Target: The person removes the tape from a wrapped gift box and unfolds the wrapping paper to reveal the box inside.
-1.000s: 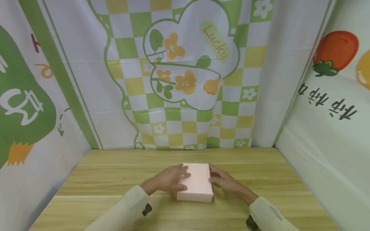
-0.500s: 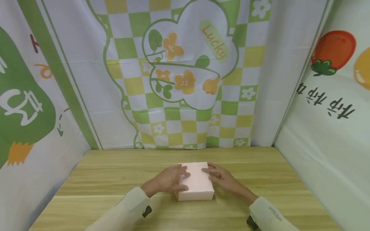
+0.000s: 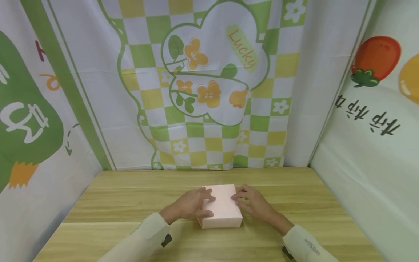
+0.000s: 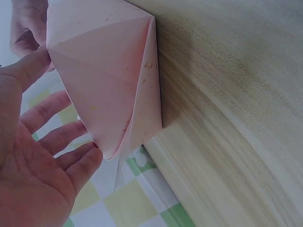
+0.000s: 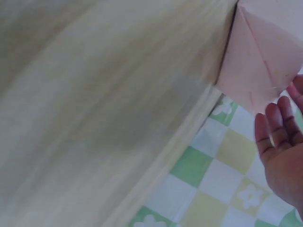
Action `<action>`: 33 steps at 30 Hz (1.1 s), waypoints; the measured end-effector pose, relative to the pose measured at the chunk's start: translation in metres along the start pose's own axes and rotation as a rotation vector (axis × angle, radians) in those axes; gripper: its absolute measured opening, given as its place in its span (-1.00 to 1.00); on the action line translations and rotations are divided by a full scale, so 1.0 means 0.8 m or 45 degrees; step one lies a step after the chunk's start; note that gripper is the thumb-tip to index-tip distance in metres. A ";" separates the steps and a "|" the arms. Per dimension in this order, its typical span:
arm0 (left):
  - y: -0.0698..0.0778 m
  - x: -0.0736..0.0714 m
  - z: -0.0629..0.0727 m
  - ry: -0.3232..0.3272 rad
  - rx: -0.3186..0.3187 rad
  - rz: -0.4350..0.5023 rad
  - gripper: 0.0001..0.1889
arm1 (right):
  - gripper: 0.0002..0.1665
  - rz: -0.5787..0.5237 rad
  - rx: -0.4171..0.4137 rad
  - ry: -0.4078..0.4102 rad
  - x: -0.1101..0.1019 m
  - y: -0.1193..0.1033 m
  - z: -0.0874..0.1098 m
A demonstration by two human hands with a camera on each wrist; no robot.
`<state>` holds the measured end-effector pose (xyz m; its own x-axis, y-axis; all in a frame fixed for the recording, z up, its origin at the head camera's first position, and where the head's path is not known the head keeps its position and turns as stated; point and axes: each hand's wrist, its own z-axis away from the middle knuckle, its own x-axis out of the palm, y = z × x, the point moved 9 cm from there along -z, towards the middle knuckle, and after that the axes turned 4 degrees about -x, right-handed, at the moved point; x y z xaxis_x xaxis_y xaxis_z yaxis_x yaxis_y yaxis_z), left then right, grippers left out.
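A pale pink paper box [image 3: 224, 203] with a flat top lies on the wooden table in the head view. My left hand [image 3: 193, 203] rests along its left edge, fingers and thumb spread onto the top. In the left wrist view, a creased side of the box [image 4: 97, 85] slants inward, and the left hand's fingers [image 4: 57, 135] touch the top edge. At the right edge is my right hand [image 3: 256, 203], its fingertips right at the rim. The right wrist view shows these fingers [image 5: 277, 125] fairly straight beside a folded side with a diagonal crease.
The wooden table [image 3: 137, 196] extends around the box on all sides. A green and yellow checked curtain [image 3: 209, 145] hangs behind its far edge. Printed white cloth walls [image 3: 360, 174] stand at left and right.
My right hand's fingers rise from the box's right side onto the top, then draw back to the right edge. The left hand stays in place.
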<state>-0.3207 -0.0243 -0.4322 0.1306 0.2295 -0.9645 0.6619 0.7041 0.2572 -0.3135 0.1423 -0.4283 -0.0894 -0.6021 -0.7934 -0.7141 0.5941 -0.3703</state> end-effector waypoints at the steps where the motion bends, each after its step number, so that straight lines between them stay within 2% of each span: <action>1: -0.001 0.001 0.000 0.000 -0.002 0.000 -0.46 | -0.85 0.045 0.010 -0.014 0.001 -0.002 -0.001; 10: 0.000 0.001 -0.001 0.013 0.002 0.001 -0.46 | -0.96 0.322 0.174 -0.132 0.002 -0.017 -0.025; 17: 0.004 0.000 0.000 0.007 0.018 -0.003 -0.46 | -0.92 0.446 0.169 -0.132 0.000 -0.026 -0.028; 21: 0.005 -0.001 0.002 0.012 0.028 0.000 -0.46 | -0.93 0.484 0.190 -0.142 0.002 -0.027 -0.029; 28: 0.002 0.003 0.002 0.015 0.028 0.022 -0.46 | -0.80 0.433 0.334 -0.179 0.001 -0.021 -0.033; 33: 0.000 0.001 0.002 0.022 0.027 0.030 -0.47 | -0.79 0.415 0.323 -0.181 0.001 -0.021 -0.037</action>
<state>-0.3193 -0.0252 -0.4330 0.1339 0.2575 -0.9570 0.6744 0.6839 0.2783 -0.3222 0.1160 -0.4082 -0.1727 -0.2924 -0.9406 -0.4696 0.8638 -0.1823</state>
